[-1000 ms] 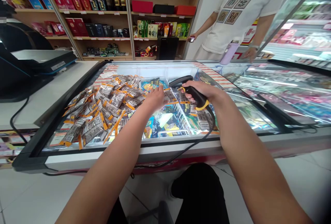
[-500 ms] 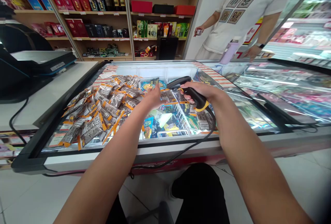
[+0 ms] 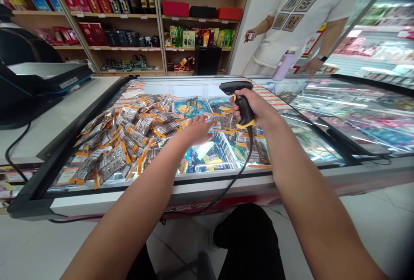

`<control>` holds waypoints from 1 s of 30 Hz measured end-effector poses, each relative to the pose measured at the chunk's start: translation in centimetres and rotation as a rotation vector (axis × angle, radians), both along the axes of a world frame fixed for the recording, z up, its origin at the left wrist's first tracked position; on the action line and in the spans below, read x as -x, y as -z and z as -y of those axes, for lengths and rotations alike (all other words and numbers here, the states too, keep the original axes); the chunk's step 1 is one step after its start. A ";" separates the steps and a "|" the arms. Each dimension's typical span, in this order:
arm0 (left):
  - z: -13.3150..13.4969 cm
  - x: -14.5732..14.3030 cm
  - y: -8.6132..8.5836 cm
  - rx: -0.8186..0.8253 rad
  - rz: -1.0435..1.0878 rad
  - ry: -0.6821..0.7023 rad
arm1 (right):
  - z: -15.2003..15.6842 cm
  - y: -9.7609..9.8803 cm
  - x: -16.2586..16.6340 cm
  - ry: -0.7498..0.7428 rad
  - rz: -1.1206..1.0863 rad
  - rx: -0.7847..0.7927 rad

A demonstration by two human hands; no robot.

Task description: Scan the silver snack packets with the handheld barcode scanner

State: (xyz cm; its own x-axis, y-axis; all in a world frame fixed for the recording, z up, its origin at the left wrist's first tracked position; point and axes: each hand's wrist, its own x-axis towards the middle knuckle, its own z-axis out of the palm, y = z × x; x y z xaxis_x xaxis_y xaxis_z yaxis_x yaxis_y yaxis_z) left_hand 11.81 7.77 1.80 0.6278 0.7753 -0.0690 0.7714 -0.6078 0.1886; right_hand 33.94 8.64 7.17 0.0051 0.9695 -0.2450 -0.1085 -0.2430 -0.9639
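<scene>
My right hand [image 3: 255, 106] grips a black barcode scanner with a yellow band [image 3: 241, 99], held upright above the glass lid of a chest freezer [image 3: 207, 176]; its cable hangs down over the front edge. My left hand [image 3: 197, 130] lies flat, fingers spread, on the glass at the right edge of a large heap of silver-and-orange snack packets [image 3: 126, 137]. A few more of these packets [image 3: 226, 121] lie between my two hands, under the scanner.
A person in a white printed T-shirt [image 3: 297, 17] stands behind the freezer holding a small object, a lilac bottle [image 3: 283, 65] in front of them. A black till terminal [image 3: 39, 81] sits on the left counter. Shelves of goods [image 3: 129, 17] line the back wall. A second glass-topped freezer [image 3: 355, 111] runs off right.
My right hand has lifted the scanner up and tilted it upright, away from the packets. My left hand has slid slightly toward me and flattened on the glass.
</scene>
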 end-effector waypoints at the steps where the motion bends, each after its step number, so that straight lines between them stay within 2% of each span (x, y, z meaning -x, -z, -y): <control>1: 0.3 -0.7 0.2 -0.013 -0.012 -0.006 | 0.1 0.0 0.2 0.009 -0.014 -0.009; 4: 1.3 -2.5 0.5 -0.055 -0.018 -0.010 | 0.2 -0.1 0.6 0.010 -0.049 -0.037; 7: 1.7 -3.3 0.1 -0.117 -0.033 -0.043 | 0.2 -0.1 0.8 0.004 -0.070 -0.050; 9: 1.6 -3.0 -0.5 -0.185 -0.028 -0.163 | 0.3 -0.1 1.0 0.009 -0.080 -0.066; 13: 0.4 0.0 -1.5 -0.294 -0.021 -0.573 | 0.5 -0.4 1.2 0.026 -0.064 -0.057; 14: 0.1 0.9 -1.6 -0.306 -0.031 -0.642 | 0.6 -0.4 1.3 0.027 -0.056 -0.050; 16: -0.3 2.5 -1.8 -0.254 -0.094 -0.690 | 0.7 -0.5 1.4 0.025 -0.045 -0.046; 18: -0.3 3.5 -2.0 -0.224 -0.148 -0.654 | 0.8 -0.5 1.5 0.020 -0.045 -0.056; 21: -0.2 3.5 -2.2 -0.270 -0.147 -0.508 | 0.8 -0.4 1.6 0.033 -0.028 -0.071; 23: -0.1 2.8 -2.2 -0.246 -0.070 -0.362 | 0.7 -0.3 1.7 0.049 -0.009 -0.073; 25: -0.2 1.8 -2.0 -0.154 0.062 -0.207 | 0.7 -0.3 1.7 0.050 -0.006 -0.078; 27: -0.4 1.0 -1.7 -0.098 0.178 -0.104 | 0.6 -0.2 1.5 0.031 -0.016 -0.080; 30: -0.5 0.7 -1.4 -0.128 0.181 -0.089 | 0.4 0.0 1.1 -0.040 0.008 -0.058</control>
State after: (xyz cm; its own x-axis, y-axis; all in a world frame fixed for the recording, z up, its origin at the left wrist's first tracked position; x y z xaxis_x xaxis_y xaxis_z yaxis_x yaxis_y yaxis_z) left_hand 11.13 8.23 3.24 0.5500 0.8232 0.1411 0.7835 -0.5670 0.2541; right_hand 32.87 8.22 7.21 -0.0321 0.9816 -0.1882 -0.0916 -0.1904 -0.9774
